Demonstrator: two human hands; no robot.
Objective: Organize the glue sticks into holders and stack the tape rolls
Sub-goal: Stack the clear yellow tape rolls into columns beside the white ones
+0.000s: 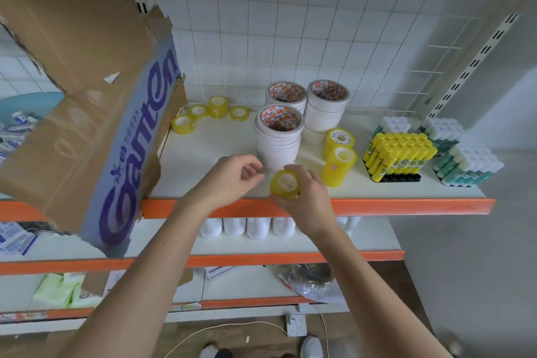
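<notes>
My right hand [308, 197] grips a yellow tape roll [285, 184] over the front edge of the white shelf [209, 154]. Just left of it my left hand [232, 177] hovers with fingers loosely curled and nothing in them. Three stacks of white tape rolls [278, 139] stand behind my hands. Two stacks of yellow tape rolls [338, 164] stand to the right. Several small yellow rolls [218, 107] lie at the back left. Yellow glue sticks [399, 152] fill a black holder, with white-capped green glue sticks [467, 167] beside and behind them.
A torn cardboard box [87, 102] leans in from the left over the shelf. A wire grid panel [444, 67] hangs on the tiled back wall. Lower shelves hold white bottles [255, 228] and a plastic bag [313, 279]. A power strip [296, 324] lies on the floor.
</notes>
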